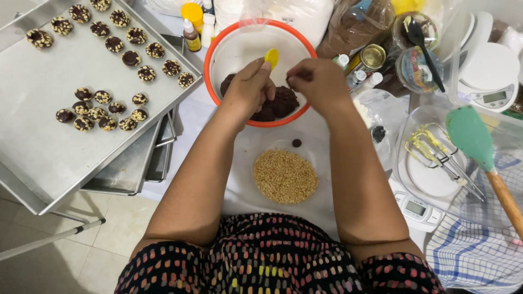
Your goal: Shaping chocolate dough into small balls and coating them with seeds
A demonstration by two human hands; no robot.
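While both hands were held over orange-rimmed bowl, yellow scoop was pinched in left hand; right hand grip closed on small dough bit; dough mass lay directly beneath, nearer right hand

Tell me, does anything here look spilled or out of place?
One dark dough ball sits alone at the rim of the chopped-nut bowl, apart from the nuts. The mixer beaters lie smeared with batter in a clear bowl. Nothing looks spilled.
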